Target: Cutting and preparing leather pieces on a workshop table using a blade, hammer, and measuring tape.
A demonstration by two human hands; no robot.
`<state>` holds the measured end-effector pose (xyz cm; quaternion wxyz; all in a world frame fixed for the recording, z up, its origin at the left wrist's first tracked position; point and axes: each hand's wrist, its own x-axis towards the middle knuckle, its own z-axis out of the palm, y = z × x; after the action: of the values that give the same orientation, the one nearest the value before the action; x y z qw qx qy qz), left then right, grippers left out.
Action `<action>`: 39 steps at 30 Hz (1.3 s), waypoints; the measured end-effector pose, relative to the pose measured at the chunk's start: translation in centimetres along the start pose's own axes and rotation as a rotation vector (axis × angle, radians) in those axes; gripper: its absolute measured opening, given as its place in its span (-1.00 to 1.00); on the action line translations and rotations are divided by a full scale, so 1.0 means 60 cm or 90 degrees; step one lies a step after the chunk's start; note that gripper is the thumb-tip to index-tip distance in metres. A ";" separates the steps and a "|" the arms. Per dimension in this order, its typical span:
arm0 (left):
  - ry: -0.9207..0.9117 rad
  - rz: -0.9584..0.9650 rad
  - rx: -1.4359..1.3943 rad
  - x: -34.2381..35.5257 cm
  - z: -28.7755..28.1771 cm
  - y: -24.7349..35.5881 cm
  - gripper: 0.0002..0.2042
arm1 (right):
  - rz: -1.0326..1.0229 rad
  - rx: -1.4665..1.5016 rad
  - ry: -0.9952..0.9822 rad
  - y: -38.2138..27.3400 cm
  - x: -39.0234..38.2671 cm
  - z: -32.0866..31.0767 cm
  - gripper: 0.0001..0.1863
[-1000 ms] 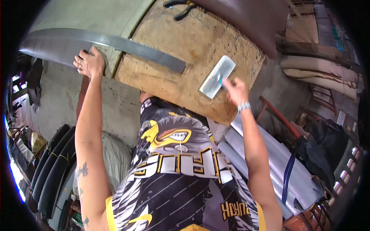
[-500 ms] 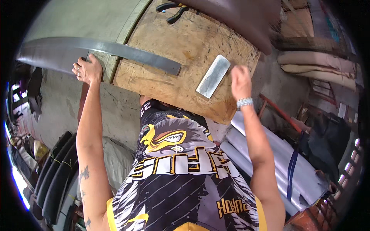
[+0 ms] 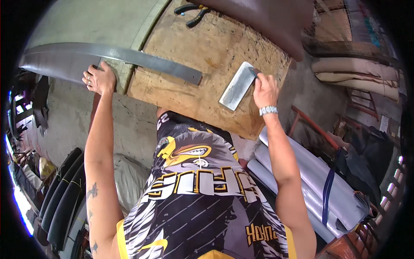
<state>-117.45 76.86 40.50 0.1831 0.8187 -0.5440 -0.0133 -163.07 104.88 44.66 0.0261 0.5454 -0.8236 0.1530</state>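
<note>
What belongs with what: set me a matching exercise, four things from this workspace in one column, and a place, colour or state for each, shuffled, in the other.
Column one
1. Pliers
2. Pale rectangular slab
3. Long grey strip
4. Left hand

Column two
A. Right beside the right hand
B. Wears a ring
C. Has one end over the wooden board
D. Black-handled

Right pairs: 1-D, 2-A, 3-C, 4-B

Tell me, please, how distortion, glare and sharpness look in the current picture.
Head view: the long, flat grey strip looks bowed, probably from fisheye distortion; head view, lower right: pale glare streaks the shiny silver-grey rolls; head view, rim: corners fall to black; head view, right of centre: the right hand looks fairly sharp.
</note>
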 end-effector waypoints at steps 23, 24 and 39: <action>-0.008 -0.018 0.016 0.031 0.005 -0.043 -0.28 | 0.267 0.216 -0.221 -0.051 -0.054 0.005 -0.42; -0.077 0.002 0.013 0.030 -0.014 -0.024 -0.28 | 0.261 0.200 -0.222 -0.048 -0.073 -0.005 -0.43; -0.790 0.157 -0.601 -0.312 -0.231 0.166 -0.53 | 0.366 0.671 -0.655 -0.146 -0.031 -0.127 -0.68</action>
<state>-130.87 94.18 53.24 0.1744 0.4311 -0.5702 -0.6772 -155.34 105.55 53.47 -0.6607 0.2538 -0.6597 0.2526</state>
